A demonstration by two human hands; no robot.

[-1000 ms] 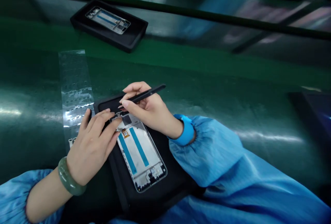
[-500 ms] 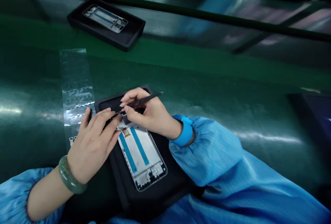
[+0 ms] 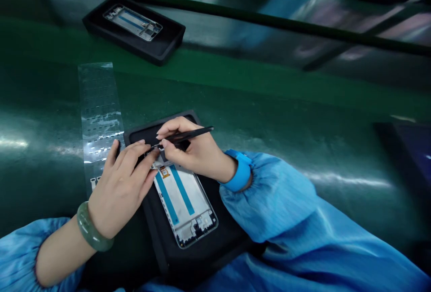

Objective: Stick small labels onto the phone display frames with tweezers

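A white phone frame [image 3: 183,202] with two blue strips lies in a black tray [image 3: 202,247] in front of me. My right hand [image 3: 191,148] pinches black tweezers [image 3: 188,135], their tip down at the frame's top edge. My left hand [image 3: 123,184] rests on the frame's top left corner, fingers stretched flat and pressing down beside the tweezer tip. Both wrists come out of blue sleeves; the left one wears a green bangle, the right a blue band.
A clear film strip [image 3: 97,117] with rows of small parts lies left of the tray on the green belt [image 3: 269,117]. A second black tray [image 3: 134,29] holding another phone frame sits at the far left. A dark object [image 3: 411,148] lies at the right edge.
The tweezers have lowered and tilted flatter, their tip now at the frame's top edge. The far tray has drifted left. My left hand has kept its place.
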